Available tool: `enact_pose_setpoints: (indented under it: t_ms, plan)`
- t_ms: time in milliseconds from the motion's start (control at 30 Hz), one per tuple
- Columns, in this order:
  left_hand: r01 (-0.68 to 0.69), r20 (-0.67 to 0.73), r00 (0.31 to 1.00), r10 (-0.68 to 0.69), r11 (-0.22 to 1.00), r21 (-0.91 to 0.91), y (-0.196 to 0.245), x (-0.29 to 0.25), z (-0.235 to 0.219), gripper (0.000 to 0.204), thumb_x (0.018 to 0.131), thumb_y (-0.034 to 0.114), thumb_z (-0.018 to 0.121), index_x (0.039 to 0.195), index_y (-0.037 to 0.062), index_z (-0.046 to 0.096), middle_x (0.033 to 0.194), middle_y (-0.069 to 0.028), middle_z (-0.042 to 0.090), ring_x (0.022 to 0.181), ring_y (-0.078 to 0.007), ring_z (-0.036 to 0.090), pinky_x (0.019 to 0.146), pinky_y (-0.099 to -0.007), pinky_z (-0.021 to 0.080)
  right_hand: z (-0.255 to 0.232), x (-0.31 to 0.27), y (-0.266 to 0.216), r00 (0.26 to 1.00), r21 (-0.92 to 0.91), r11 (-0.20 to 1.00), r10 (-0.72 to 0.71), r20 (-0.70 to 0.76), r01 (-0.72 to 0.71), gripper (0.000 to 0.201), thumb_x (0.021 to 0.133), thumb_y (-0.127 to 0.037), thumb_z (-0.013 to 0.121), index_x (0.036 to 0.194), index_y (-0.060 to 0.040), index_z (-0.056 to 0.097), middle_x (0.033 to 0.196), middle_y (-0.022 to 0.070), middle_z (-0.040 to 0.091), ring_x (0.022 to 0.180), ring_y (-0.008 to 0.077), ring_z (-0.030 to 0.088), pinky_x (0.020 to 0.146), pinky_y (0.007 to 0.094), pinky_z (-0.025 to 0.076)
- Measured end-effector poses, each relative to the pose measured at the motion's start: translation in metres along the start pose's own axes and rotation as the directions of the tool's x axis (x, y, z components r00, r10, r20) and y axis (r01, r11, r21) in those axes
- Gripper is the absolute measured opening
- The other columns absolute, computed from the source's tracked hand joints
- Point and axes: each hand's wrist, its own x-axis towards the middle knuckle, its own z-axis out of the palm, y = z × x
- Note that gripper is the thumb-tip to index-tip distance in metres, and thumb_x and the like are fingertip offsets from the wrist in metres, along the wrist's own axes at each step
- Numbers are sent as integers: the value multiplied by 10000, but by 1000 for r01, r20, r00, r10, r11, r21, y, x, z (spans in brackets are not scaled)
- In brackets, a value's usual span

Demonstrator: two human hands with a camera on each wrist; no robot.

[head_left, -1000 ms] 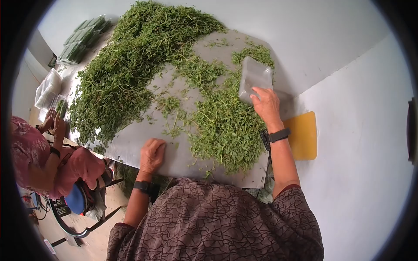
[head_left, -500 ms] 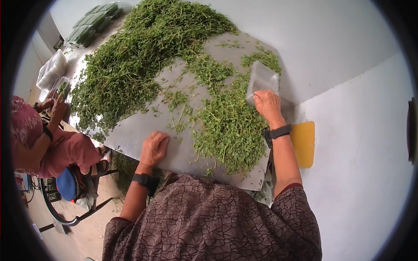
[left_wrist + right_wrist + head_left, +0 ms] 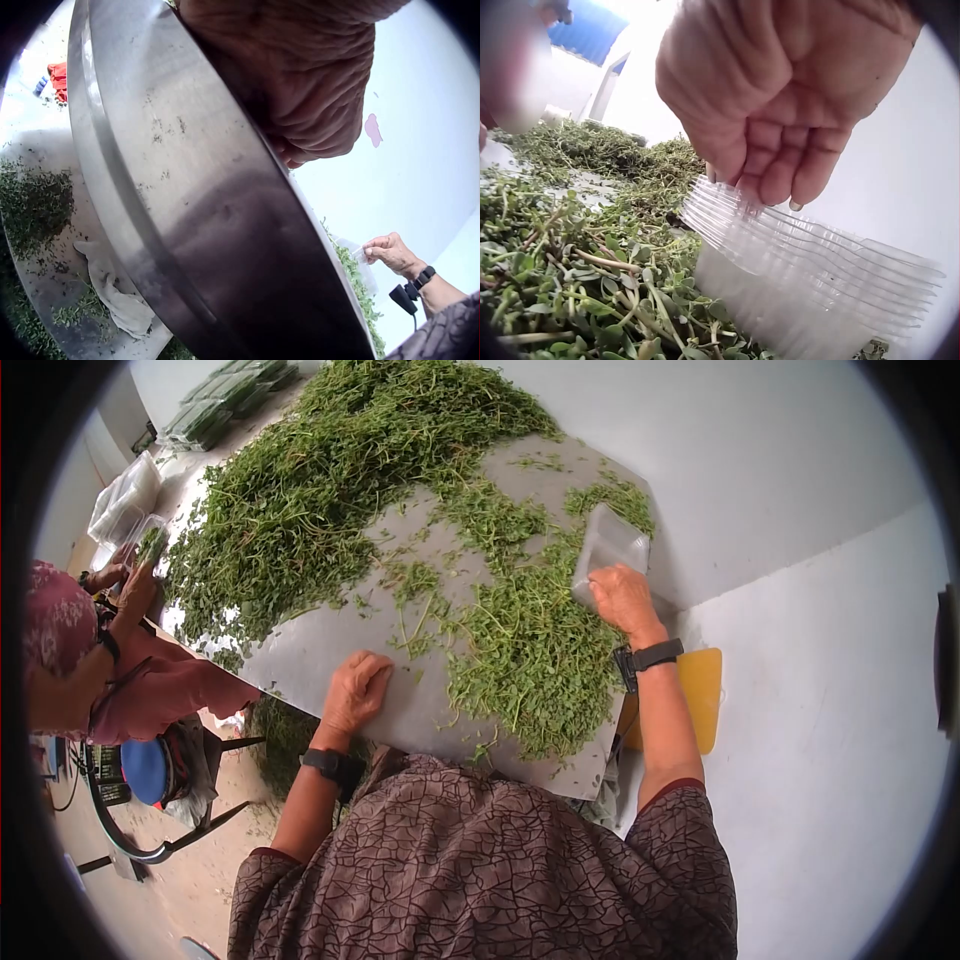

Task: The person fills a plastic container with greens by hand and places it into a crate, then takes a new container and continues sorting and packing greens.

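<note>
- Head view: a pale wall (image 3: 820, 620) borders a metal table (image 3: 300, 660), on which a large heap of greens (image 3: 290, 500) lies well back, seemingly to spare the near edge for working.
- Same view, nearer: a smaller mound of greens (image 3: 540, 670) before the wearer, presumably for short reach; the stack of clear containers (image 3: 612, 538) sits at its far end, on the table's right.
- Same view, hands: right hand (image 3: 627, 602) at the stack's near end, fingers clamped on it; left hand (image 3: 358, 692) resting at the table's edge, fingers curled in, nothing visible in them, probably steadying the reach.
- Same view, left: a second person (image 3: 70, 645) holds a clear box (image 3: 150, 542); packed boxes (image 3: 215, 408) stand beyond, likely kept apart from loose leaves.
- Left wrist view: left hand over the table's rim, fingertips mostly hidden.
- Right wrist view: containers nested, probably to save room; fingertips on the uppermost rims, which offer an edge to grip. Thumb not seen.
</note>
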Motion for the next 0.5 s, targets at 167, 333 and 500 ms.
enact_pose_setpoints:
  t_ms: [167,333,500]
  plan:
    - [-6,4,1000,6,1000,9,-3,0,1,89,770,12,589,853,35,608,784,-130,600,745,-329,588,662,-371,480,1,2,-1,998,-59,998,7,60,-4,78,700,-20,580,626,3,574,627,167,583,643,354,577,652,456,489]
    - [-2,5,1000,2,1000,16,-4,-1,1,98,767,6,584,857,39,604,790,-126,603,753,-325,590,663,-376,482,5,2,4,995,-126,992,-8,103,21,50,672,-6,568,623,6,569,619,175,574,664,363,566,617,466,475]
    - [-28,-20,999,28,1000,7,-6,-2,3,86,758,5,577,838,31,594,771,-132,584,721,-320,580,652,-363,469,7,-2,10,985,34,997,69,159,-76,142,717,-47,521,777,-43,649,748,171,626,740,348,591,684,430,483]
